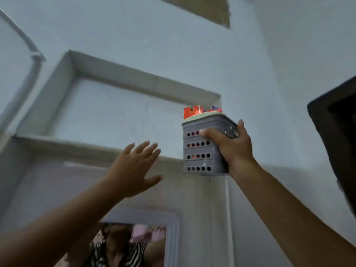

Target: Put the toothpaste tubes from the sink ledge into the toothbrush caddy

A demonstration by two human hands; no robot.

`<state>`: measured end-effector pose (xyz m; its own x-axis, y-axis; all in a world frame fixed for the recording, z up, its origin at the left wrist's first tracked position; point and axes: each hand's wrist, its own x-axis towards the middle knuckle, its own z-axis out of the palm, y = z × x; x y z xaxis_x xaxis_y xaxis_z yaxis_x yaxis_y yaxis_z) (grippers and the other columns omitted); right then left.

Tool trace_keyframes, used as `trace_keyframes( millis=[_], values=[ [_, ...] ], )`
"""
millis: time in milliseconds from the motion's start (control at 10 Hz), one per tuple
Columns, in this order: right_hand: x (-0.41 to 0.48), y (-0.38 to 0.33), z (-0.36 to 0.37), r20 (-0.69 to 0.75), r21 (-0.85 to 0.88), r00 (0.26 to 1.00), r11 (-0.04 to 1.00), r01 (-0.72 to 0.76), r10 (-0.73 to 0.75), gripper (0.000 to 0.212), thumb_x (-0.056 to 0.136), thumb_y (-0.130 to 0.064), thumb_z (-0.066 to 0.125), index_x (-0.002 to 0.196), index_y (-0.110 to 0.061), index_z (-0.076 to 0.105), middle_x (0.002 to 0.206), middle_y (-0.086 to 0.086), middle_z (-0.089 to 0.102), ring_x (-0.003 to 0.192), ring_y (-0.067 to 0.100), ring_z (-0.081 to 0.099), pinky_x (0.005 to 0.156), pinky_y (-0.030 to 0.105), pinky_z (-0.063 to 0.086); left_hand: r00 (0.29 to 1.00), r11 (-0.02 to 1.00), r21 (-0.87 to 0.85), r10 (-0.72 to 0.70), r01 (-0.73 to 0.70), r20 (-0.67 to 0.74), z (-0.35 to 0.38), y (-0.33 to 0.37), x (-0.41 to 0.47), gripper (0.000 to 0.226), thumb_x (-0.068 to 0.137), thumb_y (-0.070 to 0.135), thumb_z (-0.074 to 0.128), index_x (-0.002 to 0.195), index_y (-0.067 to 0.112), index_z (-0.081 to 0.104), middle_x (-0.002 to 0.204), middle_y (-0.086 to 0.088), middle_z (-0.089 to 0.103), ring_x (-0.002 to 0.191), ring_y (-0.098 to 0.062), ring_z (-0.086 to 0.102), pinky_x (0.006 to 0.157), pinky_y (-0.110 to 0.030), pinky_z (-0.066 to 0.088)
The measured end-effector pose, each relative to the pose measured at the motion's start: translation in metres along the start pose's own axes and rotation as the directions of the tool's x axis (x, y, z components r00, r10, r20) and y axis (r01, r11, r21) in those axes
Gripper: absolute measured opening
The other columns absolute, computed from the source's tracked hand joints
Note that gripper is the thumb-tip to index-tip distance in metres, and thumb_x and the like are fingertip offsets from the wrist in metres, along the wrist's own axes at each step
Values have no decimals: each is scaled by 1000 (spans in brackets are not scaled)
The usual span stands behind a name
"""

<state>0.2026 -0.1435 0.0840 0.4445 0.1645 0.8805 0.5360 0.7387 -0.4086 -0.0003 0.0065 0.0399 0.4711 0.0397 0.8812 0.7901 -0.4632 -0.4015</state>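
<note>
One hand only on the grey toothbrush caddy (200,149): right hand (233,147) wrapped round its right side, thumb across the perforated front, raised against the wall at the right end of a recessed ledge (92,145). Left hand (133,168) spread, fingers apart, empty, just left of the caddy, not touching. Red toothpaste tubes (192,112) poking above the rim, red also visible through the holes. Risks, as a judgement: one-sided grip letting the caddy tilt, tubes tipping out; base catching the ledge edge.
</note>
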Motion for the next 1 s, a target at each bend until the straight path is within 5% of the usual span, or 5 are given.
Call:
trace_keyframes(
  millis=[100,500,600,800,1000],
  values=[
    [45,-4,29,-31,-133,999,991,30,-35,144,71,-45,102,182,-31,11,168,13,48,153,36,54,126,54,49,994,1000,17,21,-23,108,19,-21,17,105,72,84,-3,154,20,11,163,-3,12,151,-23,13,121,-45,13],
    [81,79,95,-132,-608,991,792,-56,-31,128,93,-57,87,181,-17,3,187,23,9,174,41,10,139,53,17,998,977,-209,54,-43,46,50,-41,21,105,61,90,-7,150,35,-13,156,15,-17,147,-8,-14,112,-23,-20],
    [86,89,91,-89,-661,993,750,-4,-73,127,99,-57,81,181,-15,-6,188,26,-10,176,42,-2,141,50,8,998,974,-220,58,-51,29,52,-41,20,104,62,91,-4,151,37,-11,156,17,-15,147,-6,-13,111,-22,-19],
    [81,104,73,33,-759,991,641,112,-133,115,110,-57,64,177,-1,-11,188,22,-13,177,34,-10,141,42,-6,994,978,-208,45,-24,99,44,-37,20,120,50,95,-14,152,30,-10,155,13,-18,146,-7,-14,117,-29,-15],
    [12,92,62,160,-634,983,754,173,-91,88,120,-45,49,179,-4,-2,190,15,-7,178,29,-4,141,39,-1,991,995,-95,-27,40,134,22,-13,4,90,88,67,29,154,16,-4,164,-4,-5,151,-19,-4,123,-39,2]
  ],
)
